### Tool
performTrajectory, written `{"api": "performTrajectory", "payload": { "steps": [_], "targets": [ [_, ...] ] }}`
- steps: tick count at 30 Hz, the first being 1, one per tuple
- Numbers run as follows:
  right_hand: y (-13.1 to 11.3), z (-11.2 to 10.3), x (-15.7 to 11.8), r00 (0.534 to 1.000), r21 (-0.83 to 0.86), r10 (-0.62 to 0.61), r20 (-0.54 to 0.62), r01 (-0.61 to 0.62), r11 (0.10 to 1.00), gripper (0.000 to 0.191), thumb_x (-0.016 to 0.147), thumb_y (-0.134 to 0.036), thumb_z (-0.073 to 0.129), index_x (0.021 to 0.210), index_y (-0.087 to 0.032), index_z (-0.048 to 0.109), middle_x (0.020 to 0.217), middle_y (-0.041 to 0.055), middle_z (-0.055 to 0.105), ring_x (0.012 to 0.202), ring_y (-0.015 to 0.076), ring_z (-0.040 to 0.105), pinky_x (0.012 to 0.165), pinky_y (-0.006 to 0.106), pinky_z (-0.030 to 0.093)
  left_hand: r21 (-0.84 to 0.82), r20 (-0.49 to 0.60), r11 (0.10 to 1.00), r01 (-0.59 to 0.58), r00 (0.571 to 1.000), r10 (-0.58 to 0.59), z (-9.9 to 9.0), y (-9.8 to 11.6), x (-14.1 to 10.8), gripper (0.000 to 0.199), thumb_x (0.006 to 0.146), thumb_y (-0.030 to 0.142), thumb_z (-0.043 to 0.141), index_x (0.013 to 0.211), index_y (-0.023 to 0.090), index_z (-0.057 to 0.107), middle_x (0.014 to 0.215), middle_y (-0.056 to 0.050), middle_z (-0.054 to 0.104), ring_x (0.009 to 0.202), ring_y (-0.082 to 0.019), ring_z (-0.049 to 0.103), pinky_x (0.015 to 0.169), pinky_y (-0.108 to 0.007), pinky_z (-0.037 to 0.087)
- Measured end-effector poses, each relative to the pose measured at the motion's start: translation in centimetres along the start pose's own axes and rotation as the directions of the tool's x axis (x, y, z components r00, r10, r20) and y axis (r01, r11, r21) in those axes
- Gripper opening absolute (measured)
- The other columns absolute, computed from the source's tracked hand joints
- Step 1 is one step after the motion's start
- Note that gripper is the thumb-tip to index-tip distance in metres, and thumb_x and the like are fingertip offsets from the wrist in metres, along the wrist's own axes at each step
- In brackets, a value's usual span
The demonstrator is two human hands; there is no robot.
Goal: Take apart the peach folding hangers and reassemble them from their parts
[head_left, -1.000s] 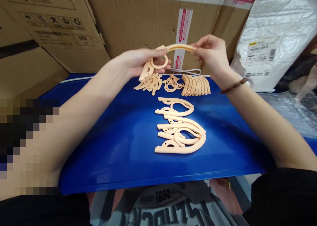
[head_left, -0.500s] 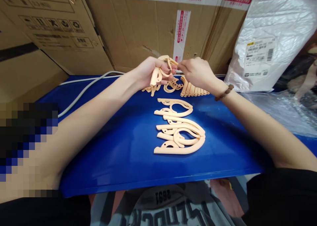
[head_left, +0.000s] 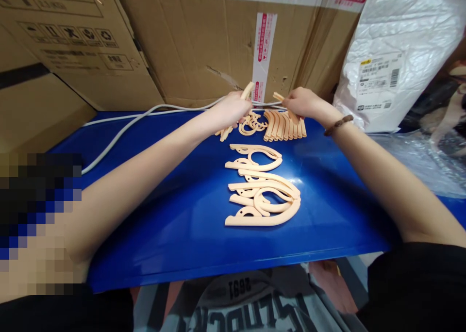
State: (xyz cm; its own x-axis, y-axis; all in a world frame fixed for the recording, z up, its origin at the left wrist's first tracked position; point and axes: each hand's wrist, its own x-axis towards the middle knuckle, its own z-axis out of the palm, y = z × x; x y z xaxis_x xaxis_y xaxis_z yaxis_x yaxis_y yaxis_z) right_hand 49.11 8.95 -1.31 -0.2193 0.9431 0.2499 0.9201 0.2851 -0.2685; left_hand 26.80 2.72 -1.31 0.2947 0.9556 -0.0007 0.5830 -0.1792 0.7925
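My left hand point(head_left: 235, 108) is closed, back upward, around a cream plastic folding-hanger arm point(head_left: 248, 89) whose end sticks up past the fingers. To the right, my right hand point(head_left: 302, 102) grips another hanger arm point(head_left: 278, 97), its tip pointing left; the rest is mostly hidden. Below that hand stands a row of several curved hanger arms point(head_left: 278, 128). Beside the row lies a small pile of hanger hooks point(head_left: 251, 123), and loose pieces point(head_left: 225, 133) lie partly under my left hand. Nearer me, several folded hangers point(head_left: 269, 219) overlap in a column.
The blue table point(head_left: 174, 215) has a front edge close to my body. A large cardboard box point(head_left: 189, 50) stands behind, with another carton point(head_left: 80, 70) at left. A white cable point(head_left: 120, 137) runs along the left. At right are a white parcel bag point(head_left: 382, 94) and clear plastic wrap point(head_left: 425, 157).
My hands have moved apart. The left has turned from palm up to back up, still holding a hanger piece; the right has shifted right and down over the row with a hanger arm.
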Motion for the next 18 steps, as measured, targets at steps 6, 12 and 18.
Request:
{"api": "performTrajectory", "payload": {
  "steps": [6, 12, 18],
  "targets": [
    [-0.7, -0.1, -1.2, 0.94, -0.234, 0.291, 0.178, -0.247, 0.94, 0.026, 0.088, -0.022, 0.06, 0.076, -0.004, 0.074, 0.055, 0.0126, 0.064, 0.066, 0.0263, 0.07, 0.07, 0.037, 0.056, -0.041, -0.099, 0.999, -0.035, 0.995, 0.031, -0.1, 0.4, -0.7, 0.018, 0.087, 0.03, 0.044, 0.088, 0.017, 0.057, 0.087, -0.008, 0.058, 0.072, -0.016, 0.059, 0.055, -0.023, 0.039],
    [-2.1, -0.1, -1.8, 0.942, -0.3, 0.299, 0.155, -0.244, 0.922, 0.021, 0.085, -0.011, 0.056, 0.084, -0.004, 0.075, 0.066, 0.015, 0.07, 0.073, 0.0273, 0.072, 0.073, 0.037, 0.057, -0.069, -0.151, 0.991, -0.115, 0.983, 0.103, 0.6, 0.0, 0.1, 0.038, 0.098, 0.041, 0.033, 0.085, 0.016, 0.058, 0.084, -0.007, 0.056, 0.083, -0.02, 0.065, 0.064, -0.024, 0.042],
    [-1.5, 0.3, -1.6, 0.943, -0.287, 0.291, 0.162, -0.237, 0.928, 0.024, 0.088, -0.017, 0.055, 0.088, -0.005, 0.075, 0.074, 0.0173, 0.072, 0.083, 0.0305, 0.073, 0.075, 0.039, 0.056, -0.127, -0.175, 0.985, -0.113, 0.98, 0.09, 0.8, 0.3, 0.0, 0.042, 0.102, 0.039, 0.028, 0.083, 0.015, 0.057, 0.08, -0.006, 0.052, 0.079, -0.019, 0.062, 0.068, -0.027, 0.042]
  ]
}}
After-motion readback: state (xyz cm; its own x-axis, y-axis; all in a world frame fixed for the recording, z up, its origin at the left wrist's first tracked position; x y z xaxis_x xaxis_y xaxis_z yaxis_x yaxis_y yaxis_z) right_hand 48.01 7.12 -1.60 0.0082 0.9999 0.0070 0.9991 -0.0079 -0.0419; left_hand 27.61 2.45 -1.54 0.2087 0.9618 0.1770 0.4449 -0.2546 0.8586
